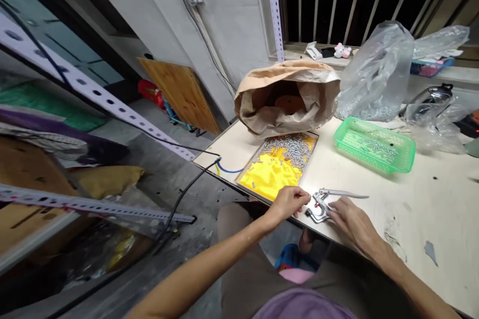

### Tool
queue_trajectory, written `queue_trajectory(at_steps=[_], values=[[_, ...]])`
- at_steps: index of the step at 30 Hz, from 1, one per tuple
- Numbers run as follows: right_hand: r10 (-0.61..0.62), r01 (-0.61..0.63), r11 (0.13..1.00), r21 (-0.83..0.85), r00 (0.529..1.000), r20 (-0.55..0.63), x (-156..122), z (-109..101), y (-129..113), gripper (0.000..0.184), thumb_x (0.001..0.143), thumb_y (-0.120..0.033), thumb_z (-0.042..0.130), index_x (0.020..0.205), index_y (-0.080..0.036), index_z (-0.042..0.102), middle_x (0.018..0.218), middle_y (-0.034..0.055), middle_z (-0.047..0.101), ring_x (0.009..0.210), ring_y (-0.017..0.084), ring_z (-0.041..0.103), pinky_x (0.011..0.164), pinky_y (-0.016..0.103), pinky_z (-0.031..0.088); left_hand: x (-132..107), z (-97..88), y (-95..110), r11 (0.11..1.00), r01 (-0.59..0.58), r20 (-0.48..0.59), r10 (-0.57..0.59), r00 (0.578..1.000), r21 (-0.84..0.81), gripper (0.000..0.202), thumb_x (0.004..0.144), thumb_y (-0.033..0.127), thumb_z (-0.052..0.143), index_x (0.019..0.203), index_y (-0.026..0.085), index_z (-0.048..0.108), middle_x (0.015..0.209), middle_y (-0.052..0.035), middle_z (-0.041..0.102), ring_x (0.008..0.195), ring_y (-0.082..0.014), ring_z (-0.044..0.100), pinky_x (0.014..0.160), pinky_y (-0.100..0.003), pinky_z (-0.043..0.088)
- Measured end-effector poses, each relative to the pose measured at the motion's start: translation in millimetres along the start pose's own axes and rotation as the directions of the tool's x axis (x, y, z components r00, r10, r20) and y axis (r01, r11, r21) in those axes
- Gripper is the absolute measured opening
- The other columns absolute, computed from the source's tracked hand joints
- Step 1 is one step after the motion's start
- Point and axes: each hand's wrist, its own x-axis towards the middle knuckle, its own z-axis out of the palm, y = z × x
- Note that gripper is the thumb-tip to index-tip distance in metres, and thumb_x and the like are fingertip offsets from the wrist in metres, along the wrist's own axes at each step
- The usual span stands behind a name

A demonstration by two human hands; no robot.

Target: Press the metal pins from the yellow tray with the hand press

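At the table's near edge lies a metal pair of pliers with a C-shaped jaw, a small red part inside it and a long handle pointing right. My right hand, slightly blurred, has its fingers curled at the body of the pliers, covering part of it. Just left of the jaw, my left hand holds its fingertips pinched together; whatever is between them is too small to make out. Beyond my left hand is a shallow tray with a yellow lining and many small silvery metal pieces heaped at its far end.
A crumpled brown paper bag stands open behind the tray. To the right are a green plastic basket with metal pieces and a clear plastic bag. A black cable runs past the table's left corner.
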Motion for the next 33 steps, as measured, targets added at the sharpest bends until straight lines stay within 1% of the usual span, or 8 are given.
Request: queue_trajectory(at_steps=[3,7,10,17,22,27,31,33], values=[[0.06,-0.058,0.995,-0.076,0.998,0.024,-30.0,9.2,9.9,0.016,0.09,-0.028,0.043,0.093,-0.023,0.058,0.086,0.0027,0.056,0.067,0.014,0.06,0.057,0.026,0.045,4.2,14.6,-1.2,0.982,0.072,0.047,-0.082,0.996,0.173,0.012,0.074,0.019,0.057,0.071,0.011,0.067,0.04,0.0076,0.044,0.034,-0.0065,0.04,0.037,-0.017,0.032],[0.068,-0.066,0.995,-0.074,0.997,0.032,-35.4,16.5,15.5,0.017,0.091,-0.022,0.038,0.083,-0.022,0.053,0.081,0.0014,0.054,0.061,0.012,0.056,0.054,0.024,0.042,10.9,19.7,-0.2,0.938,0.156,0.033,-0.174,0.984,0.311,0.013,0.075,0.021,0.058,0.069,0.011,0.065,0.036,0.0087,0.041,0.031,-0.0058,0.037,0.035,-0.017,0.028],[0.047,-0.045,0.996,-0.077,0.999,0.024,-30.5,17.7,18.7,0.019,0.091,-0.021,0.036,0.08,-0.022,0.051,0.078,0.0007,0.053,0.061,0.012,0.054,0.053,0.023,0.039,16.0,19.6,-0.6,0.922,0.22,0.03,-0.242,0.97,0.319,0.014,0.075,0.02,0.059,0.064,0.012,0.062,0.037,0.0083,0.041,0.032,-0.0058,0.037,0.036,-0.017,0.028],[0.013,-0.01,0.991,-0.131,1.0,0.024,-25.9,20.5,26.3,0.02,0.091,-0.021,0.034,0.08,-0.022,0.051,0.077,0.0011,0.053,0.062,0.013,0.052,0.052,0.024,0.035,26.3,20.9,-3.0,0.904,0.299,0.049,-0.329,0.943,0.305,0.023,0.073,0.023,0.063,0.054,0.013,0.053,0.034,0.0085,0.038,0.032,-0.0049,0.033,0.037,-0.017,0.025],[-0.022,0.028,0.99,-0.141,0.999,0.045,-24.4,18.6,29.6,0.019,0.091,-0.021,0.036,0.079,-0.022,0.05,0.077,0.0015,0.055,0.065,0.013,0.052,0.055,0.025,0.036,30.1,21.0,2.4,0.874,0.384,0.119,-0.433,0.893,0.297,0.022,0.07,0.02,0.066,0.053,0.013,0.054,0.033,0.0077,0.041,0.031,-0.004,0.034,0.036,-0.016,0.027],[-0.041,0.054,0.985,-0.162,0.996,0.082,-22.5,10.8,28.5,0.019,0.091,-0.02,0.038,0.078,-0.023,0.052,0.077,0.0015,0.055,0.07,0.014,0.053,0.058,0.025,0.037,32.9,19.6,0.7,0.843,0.388,0.211,-0.484,0.849,0.372,0.023,0.068,0.019,0.067,0.049,0.013,0.055,0.034,0.0067,0.043,0.032,-0.0043,0.037,0.038,-0.016,0.033],[-0.06,0.082,0.981,-0.178,0.99,0.126,-21.6,3.7,26.4,0.02,0.091,-0.02,0.039,0.08,-0.023,0.055,0.082,0.0027,0.058,0.072,0.015,0.053,0.059,0.026,0.038,28.5,19.2,-3.7,0.855,0.373,0.226,-0.468,0.854,0.36,0.022,0.066,0.02,0.069,0.05,0.013,0.056,0.035,0.0059,0.045,0.034,-0.0045,0.039,0.038,-0.016,0.036],[-0.083,0.109,0.976,-0.191,0.986,0.142,-19.8,1.6,30.0,0.014,0.09,-0.026,0.045,0.084,-0.023,0.058,0.09,0.0049,0.06,0.078,0.017,0.055,0.064,0.028,0.042,24.5,19.2,-5.2,0.864,0.369,0.219,-0.456,0.863,0.344,0.023,0.065,0.022,0.07,0.05,0.013,0.055,0.037,0.0056,0.047,0.035,-0.0047,0.041,0.038,-0.016,0.037]])
